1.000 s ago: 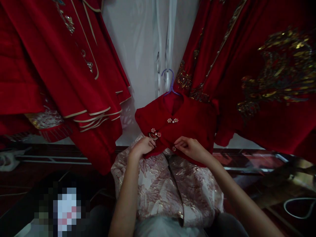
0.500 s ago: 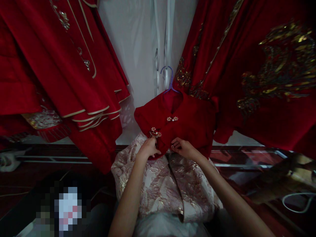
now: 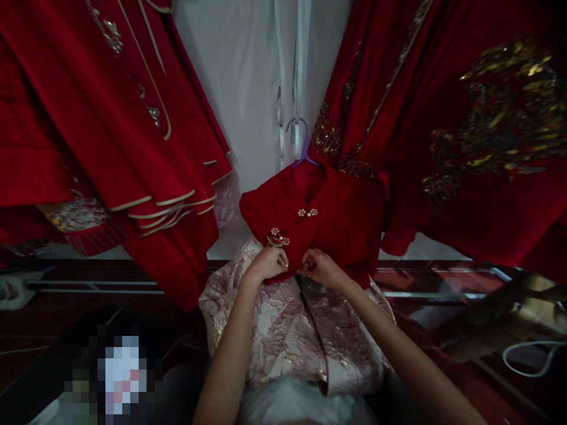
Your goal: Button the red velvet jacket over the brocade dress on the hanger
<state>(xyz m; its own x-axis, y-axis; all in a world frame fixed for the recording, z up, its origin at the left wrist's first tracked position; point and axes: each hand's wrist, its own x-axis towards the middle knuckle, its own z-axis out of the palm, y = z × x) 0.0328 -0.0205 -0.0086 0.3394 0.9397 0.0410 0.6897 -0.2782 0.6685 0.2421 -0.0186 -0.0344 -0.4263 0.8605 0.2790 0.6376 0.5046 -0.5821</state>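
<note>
A short red jacket (image 3: 345,218) hangs on a purple hanger (image 3: 305,141), its lower part lying over a pale brocade garment (image 3: 274,330) with pink and gold patterns. Pearl flower clasps (image 3: 308,212) fasten the jacket near the collar. A beaded ornament (image 3: 278,238) sits lower on its left front. Just below that ornament my left hand (image 3: 268,264) is closed, its fingers pinching the jacket's lower front. My right hand (image 3: 322,269) pinches the front edge opposite, with a small beaded clasp (image 3: 305,267) at its fingertips. Fingers partly hide the cloth held.
Red garments with pale piping (image 3: 168,177) hang on the left. On the right hangs red clothing with gold embroidery (image 3: 509,112). White cabinet doors (image 3: 234,71) stand behind. A metal rail (image 3: 101,286) runs low, and a white cable (image 3: 527,373) loops at lower right.
My left fingers have closed from a more spread pose onto the jacket's lower front. My right hand has shifted slightly left and down, bringing both hands nearer each other.
</note>
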